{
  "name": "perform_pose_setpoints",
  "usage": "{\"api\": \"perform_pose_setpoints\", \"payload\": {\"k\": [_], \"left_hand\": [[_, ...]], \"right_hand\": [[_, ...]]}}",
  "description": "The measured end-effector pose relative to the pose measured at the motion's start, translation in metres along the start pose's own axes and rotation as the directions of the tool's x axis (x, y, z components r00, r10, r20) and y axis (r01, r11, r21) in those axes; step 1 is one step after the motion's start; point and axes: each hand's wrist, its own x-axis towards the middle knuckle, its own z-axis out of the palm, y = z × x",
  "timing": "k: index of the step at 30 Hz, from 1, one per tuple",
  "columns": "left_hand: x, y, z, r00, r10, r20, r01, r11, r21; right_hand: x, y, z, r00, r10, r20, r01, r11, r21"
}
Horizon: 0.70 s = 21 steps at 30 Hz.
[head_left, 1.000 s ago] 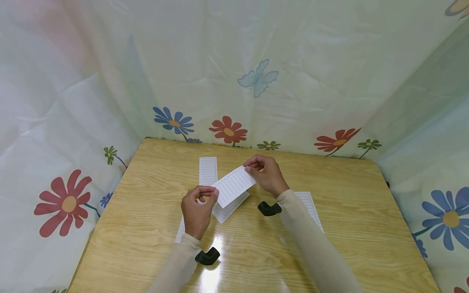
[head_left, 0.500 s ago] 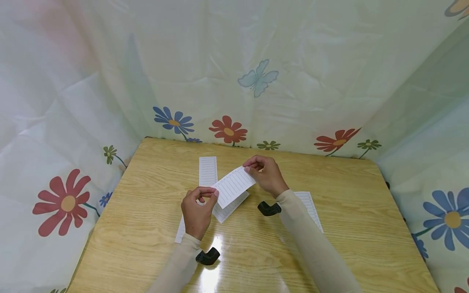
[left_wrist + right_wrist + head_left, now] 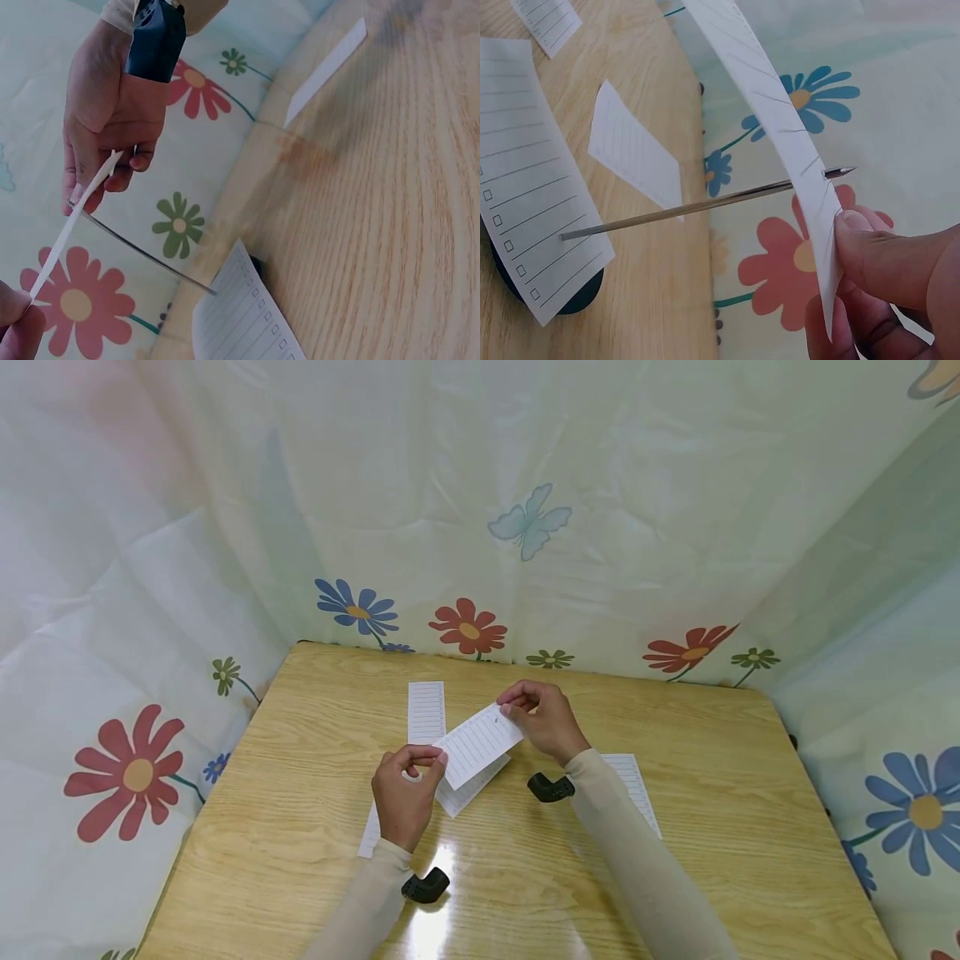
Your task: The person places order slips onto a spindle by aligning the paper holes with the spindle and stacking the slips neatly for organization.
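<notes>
A lined white checklist slip (image 3: 472, 752) is stretched between both hands above the table. My left hand (image 3: 405, 797) pinches its near left corner; my right hand (image 3: 547, 720) pinches the far right one. The pointed tip of a bill spike (image 3: 682, 210) pokes through the slip close to my right thumb, as the right wrist view shows. Lower down, a second slip (image 3: 532, 172) is pierced by the same metal rod and lies over its dark round base (image 3: 585, 296). From the head, the held slip hides most of the spike.
More lined slips lie flat on the wooden table (image 3: 712, 860): one behind the hands (image 3: 426, 706), one slip (image 3: 369, 837) partly under the left hand, one slip (image 3: 639, 792) beside the right sleeve. A flowered curtain (image 3: 600, 568) hangs along the table's back and sides.
The spike's tip now shows through the held slip near the right hand; earlier its top was unbroken. The slip has sunk very slightly. Both hands keep their pinch.
</notes>
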Motion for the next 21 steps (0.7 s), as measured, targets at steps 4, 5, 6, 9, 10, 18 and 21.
{"api": "perform_pose_setpoints", "payload": {"k": [4, 5, 6, 9, 10, 18, 21], "left_hand": [[0.000, -0.002, 0.000, 1.000, 0.012, -0.009, -0.011, 1.000, 0.008], [-0.001, -0.003, 0.001, 1.000, 0.015, -0.011, -0.015, 1.000, 0.014], [-0.001, -0.004, 0.001, 1.000, 0.015, -0.013, -0.015, 1.000, 0.021], [-0.001, -0.006, 0.002, 1.000, 0.004, -0.013, -0.003, 0.999, 0.042], [-0.002, -0.007, 0.002, 1.000, -0.003, -0.012, 0.004, 0.999, 0.050], [-0.004, -0.011, 0.004, 0.999, -0.039, -0.017, 0.040, 0.994, 0.105], [-0.005, -0.014, 0.004, 0.999, -0.040, -0.020, 0.042, 0.990, 0.137]], "right_hand": [[0.001, 0.003, 0.001, 1.000, 0.002, 0.014, -0.002, 1.000, -0.007], [0.001, 0.004, 0.001, 1.000, 0.004, 0.017, -0.004, 1.000, -0.006], [0.001, 0.006, 0.002, 1.000, 0.006, 0.020, -0.006, 1.000, -0.006], [0.003, 0.010, 0.003, 1.000, 0.011, 0.027, -0.011, 1.000, 0.000], [0.004, 0.011, 0.004, 0.999, 0.010, 0.030, -0.010, 1.000, 0.001], [0.007, 0.022, 0.010, 0.998, 0.043, 0.054, -0.043, 0.999, -0.007], [0.007, 0.026, 0.013, 0.997, 0.053, 0.064, -0.051, 0.998, -0.028]]}}
